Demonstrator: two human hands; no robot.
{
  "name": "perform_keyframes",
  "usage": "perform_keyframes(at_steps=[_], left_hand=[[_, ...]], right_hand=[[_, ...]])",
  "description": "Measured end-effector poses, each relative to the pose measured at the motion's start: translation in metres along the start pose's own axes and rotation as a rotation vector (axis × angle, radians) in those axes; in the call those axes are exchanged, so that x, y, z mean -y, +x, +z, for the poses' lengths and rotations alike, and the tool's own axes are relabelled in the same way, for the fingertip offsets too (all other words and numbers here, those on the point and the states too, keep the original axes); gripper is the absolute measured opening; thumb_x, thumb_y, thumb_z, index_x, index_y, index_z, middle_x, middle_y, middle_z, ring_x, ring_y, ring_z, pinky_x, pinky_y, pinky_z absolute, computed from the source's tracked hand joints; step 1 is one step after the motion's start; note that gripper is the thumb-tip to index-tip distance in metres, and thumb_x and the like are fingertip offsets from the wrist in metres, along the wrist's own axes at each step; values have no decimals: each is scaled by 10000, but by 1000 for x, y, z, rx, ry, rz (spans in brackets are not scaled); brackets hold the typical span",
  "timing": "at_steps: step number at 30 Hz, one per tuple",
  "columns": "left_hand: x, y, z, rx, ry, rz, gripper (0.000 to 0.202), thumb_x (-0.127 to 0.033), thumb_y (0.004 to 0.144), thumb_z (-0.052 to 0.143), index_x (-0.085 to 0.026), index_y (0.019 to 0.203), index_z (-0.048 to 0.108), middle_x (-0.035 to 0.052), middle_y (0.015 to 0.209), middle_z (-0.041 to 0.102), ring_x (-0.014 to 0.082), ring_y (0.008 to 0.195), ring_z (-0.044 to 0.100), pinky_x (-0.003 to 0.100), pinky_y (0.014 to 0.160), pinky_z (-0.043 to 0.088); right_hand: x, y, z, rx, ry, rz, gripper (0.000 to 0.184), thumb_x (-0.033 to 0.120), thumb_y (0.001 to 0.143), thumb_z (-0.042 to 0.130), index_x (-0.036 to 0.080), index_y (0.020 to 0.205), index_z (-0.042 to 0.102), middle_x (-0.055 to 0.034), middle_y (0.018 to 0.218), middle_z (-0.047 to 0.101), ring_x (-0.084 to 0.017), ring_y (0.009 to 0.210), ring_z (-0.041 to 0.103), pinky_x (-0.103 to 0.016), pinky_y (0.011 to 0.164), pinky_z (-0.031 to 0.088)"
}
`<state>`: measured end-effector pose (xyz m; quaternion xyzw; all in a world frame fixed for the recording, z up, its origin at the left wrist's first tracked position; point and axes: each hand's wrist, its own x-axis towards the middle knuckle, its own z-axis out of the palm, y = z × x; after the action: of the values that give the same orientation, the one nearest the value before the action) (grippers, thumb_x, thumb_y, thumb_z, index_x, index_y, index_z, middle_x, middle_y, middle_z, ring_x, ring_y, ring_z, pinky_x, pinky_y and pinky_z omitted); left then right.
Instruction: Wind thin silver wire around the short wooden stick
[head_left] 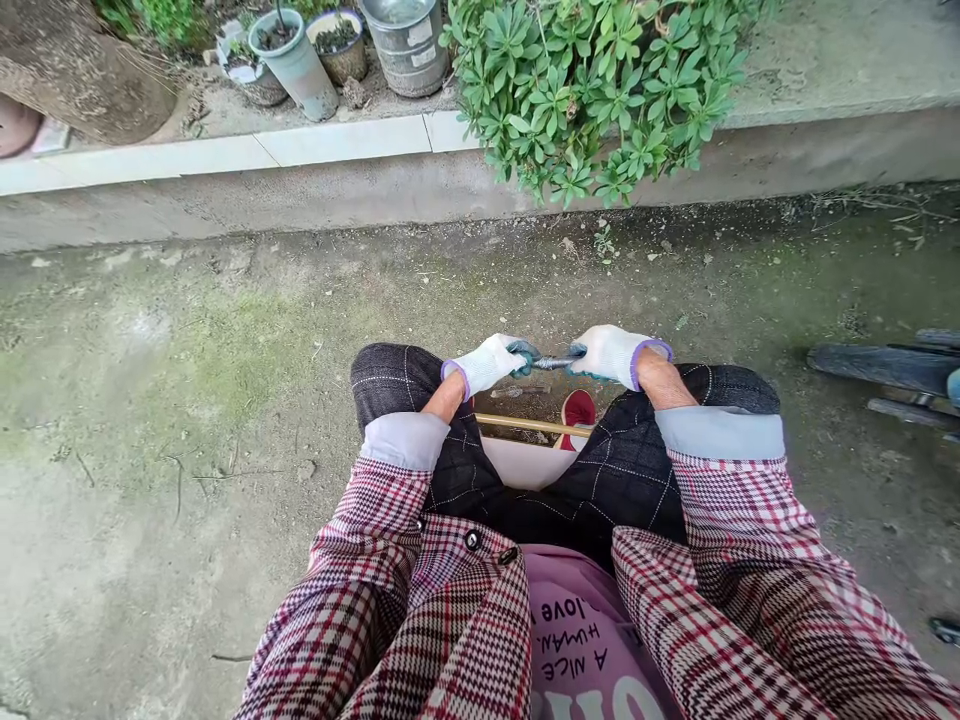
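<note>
Both my hands wear white knit gloves with purple cuffs and dark blue-green palms. Between them, in front of my knees, a thin grey rod [553, 363] lies level, with what looks like wire wound around its middle. My left hand [491, 362] is closed on the rod's left end. Its right end sits in my closed right hand [611, 353]. The ends of the rod are hidden inside the gloves, so its full kind does not show. Below the hands, a yellowish stick [532, 425] runs crosswise between my legs.
A red shoe [577, 412] rests on the ground under the stick, near a pale seat edge [525, 465]. Ahead runs a low ledge [337, 140] with flower pots [294, 65], a metal bucket [409, 45] and a leafy bush [592, 90]. Dark wheels [889, 368] stand at right.
</note>
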<state>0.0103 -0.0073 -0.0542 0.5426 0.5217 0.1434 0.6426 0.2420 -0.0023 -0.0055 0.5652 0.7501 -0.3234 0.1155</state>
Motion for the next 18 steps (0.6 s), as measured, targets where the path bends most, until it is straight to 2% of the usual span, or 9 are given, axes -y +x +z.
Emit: perform_keyframes(at_steps=[2, 4, 6, 10, 15, 18], left_hand=[[-3, -1, 2, -16, -117, -35, 293, 13, 797, 570, -102, 949, 792, -18, 657, 701, 102, 602, 616, 231, 655, 510], [-6, -2, 2, -24, -218, -37, 272, 33, 821, 577, -83, 959, 781, 2, 670, 722, 109, 614, 661, 239, 667, 536], [-9, -4, 2, -24, -292, -34, 229, 42, 846, 583, -71, 918, 769, 19, 678, 731, 114, 615, 683, 253, 681, 555], [-11, -8, 0, -6, -364, -5, 191, 46, 868, 602, -61, 876, 760, 31, 688, 738, 113, 608, 689, 270, 698, 571], [-11, -9, 0, 35, -354, 18, 112, -6, 882, 670, -53, 878, 770, 39, 662, 735, 117, 599, 677, 277, 701, 572], [-9, -8, 1, 46, -323, 13, 103, -13, 880, 679, -54, 870, 773, 35, 634, 725, 109, 578, 662, 264, 689, 565]], right_hand=[[4, 0, -5, 10, -102, 58, 262, 401, 931, 724, 183, 1010, 847, -96, 905, 804, -249, 843, 726, -319, 738, 551], [7, -1, -9, -28, -165, 87, 282, 399, 929, 685, 183, 1014, 845, -101, 910, 815, -240, 835, 727, -309, 723, 519], [7, -1, -12, -101, -130, 85, 298, 409, 939, 665, 192, 1049, 838, -96, 938, 822, -235, 841, 727, -303, 723, 508], [4, -2, -10, -196, 164, 106, 288, 381, 918, 711, 195, 1108, 820, -66, 902, 803, -211, 754, 703, -293, 666, 523], [3, -6, -6, -269, 737, 148, 173, 277, 892, 770, 173, 1029, 756, -13, 765, 703, -132, 564, 595, -245, 484, 506], [8, -10, -10, -304, 942, 151, 109, 201, 885, 767, 170, 969, 705, 7, 740, 670, -96, 509, 551, -216, 415, 474]])
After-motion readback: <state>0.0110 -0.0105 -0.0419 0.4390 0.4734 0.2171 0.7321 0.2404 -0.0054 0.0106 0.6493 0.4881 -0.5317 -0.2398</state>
